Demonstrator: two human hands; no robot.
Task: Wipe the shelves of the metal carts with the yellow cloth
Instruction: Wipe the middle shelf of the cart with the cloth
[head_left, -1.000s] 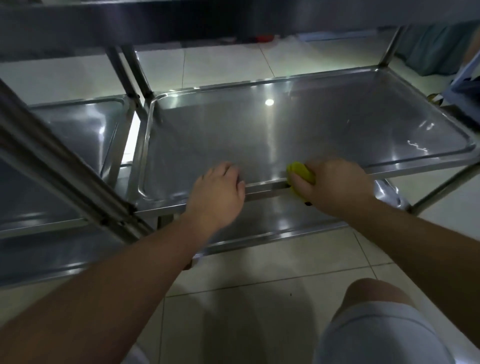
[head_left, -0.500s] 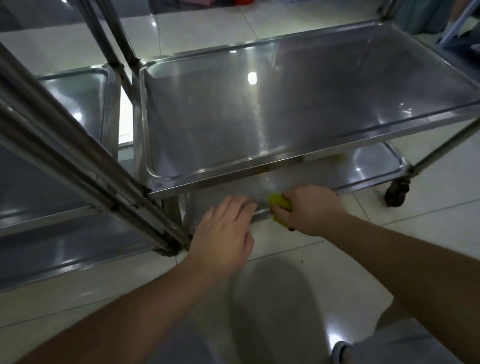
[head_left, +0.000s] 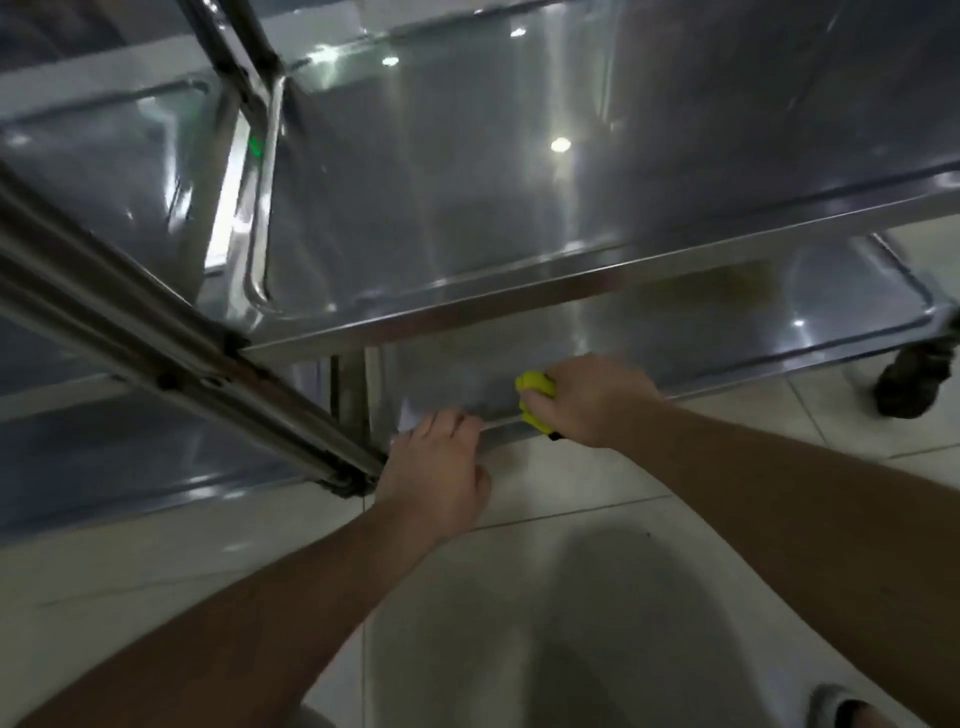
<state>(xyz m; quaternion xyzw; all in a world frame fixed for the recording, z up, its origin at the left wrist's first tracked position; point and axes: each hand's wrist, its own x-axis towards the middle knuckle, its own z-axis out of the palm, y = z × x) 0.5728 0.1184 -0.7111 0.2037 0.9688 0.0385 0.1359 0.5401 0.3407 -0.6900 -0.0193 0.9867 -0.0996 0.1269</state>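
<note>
A steel cart fills the upper view, its middle shelf (head_left: 467, 197) above its bottom shelf (head_left: 701, 332). My right hand (head_left: 597, 402) grips the bunched yellow cloth (head_left: 535, 397) at the bottom shelf's front rim; most of the cloth is hidden in the fist. My left hand (head_left: 436, 467) lies just left of it, fingers curled over the same front rim near the cart's corner post. The frame is motion-blurred.
A second steel cart (head_left: 104, 171) stands to the left, its slanted frame rail (head_left: 156, 338) crossing in front. A black caster (head_left: 914, 379) sits at the right. Pale floor tiles (head_left: 571, 597) lie under my arms, and a sandalled foot (head_left: 841, 709) shows at bottom right.
Both hands dropped from the middle shelf's front edge to the bottom shelf's rim, the right one carrying the cloth. The view tilted down and moved closer to the cart.
</note>
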